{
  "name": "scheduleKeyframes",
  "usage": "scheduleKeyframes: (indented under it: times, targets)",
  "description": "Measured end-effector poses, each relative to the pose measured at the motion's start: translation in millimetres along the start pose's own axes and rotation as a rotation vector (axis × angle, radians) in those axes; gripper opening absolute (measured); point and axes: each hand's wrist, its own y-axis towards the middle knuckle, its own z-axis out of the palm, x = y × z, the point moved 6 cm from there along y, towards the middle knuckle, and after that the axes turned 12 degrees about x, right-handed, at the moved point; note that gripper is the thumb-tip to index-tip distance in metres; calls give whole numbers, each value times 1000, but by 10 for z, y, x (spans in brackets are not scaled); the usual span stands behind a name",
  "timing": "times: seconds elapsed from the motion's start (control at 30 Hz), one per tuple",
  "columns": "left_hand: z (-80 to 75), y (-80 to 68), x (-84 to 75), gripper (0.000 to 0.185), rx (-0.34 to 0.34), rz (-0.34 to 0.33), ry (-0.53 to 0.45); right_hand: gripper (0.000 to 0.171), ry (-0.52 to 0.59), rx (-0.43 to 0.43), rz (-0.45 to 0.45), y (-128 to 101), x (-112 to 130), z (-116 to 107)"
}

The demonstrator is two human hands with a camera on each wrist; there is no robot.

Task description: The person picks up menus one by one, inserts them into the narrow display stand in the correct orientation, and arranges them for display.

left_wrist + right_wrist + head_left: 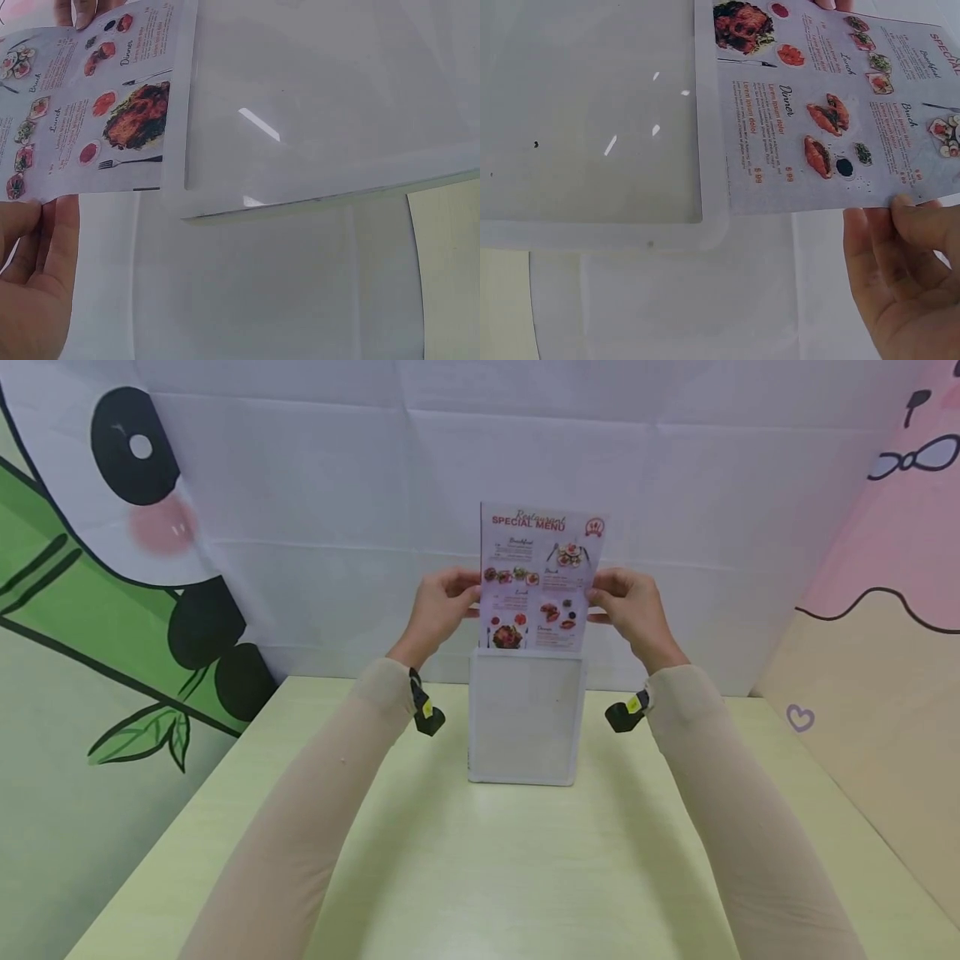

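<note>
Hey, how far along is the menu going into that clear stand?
Only begun: the menu has its bottom edge at the top of the clear stand, which stands upright on the table. The left hand and right hand pinch its side edges. Nearly the whole sheet is above the stand.

The clear stand (525, 718) is upright near the table's (525, 877) back edge, at the middle, close to the white cloth wall (337, 527). The menu sheet (538, 581) rises above it. The table is bare left, right and front of the stand; behind it room is narrow.
</note>
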Motion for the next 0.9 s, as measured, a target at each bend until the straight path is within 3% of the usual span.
scheduleKeyframes:
  times: [0.9]
  targets:
    - [37, 13, 72, 24, 19, -10, 26, 22, 13, 8, 50, 56, -110, 13]
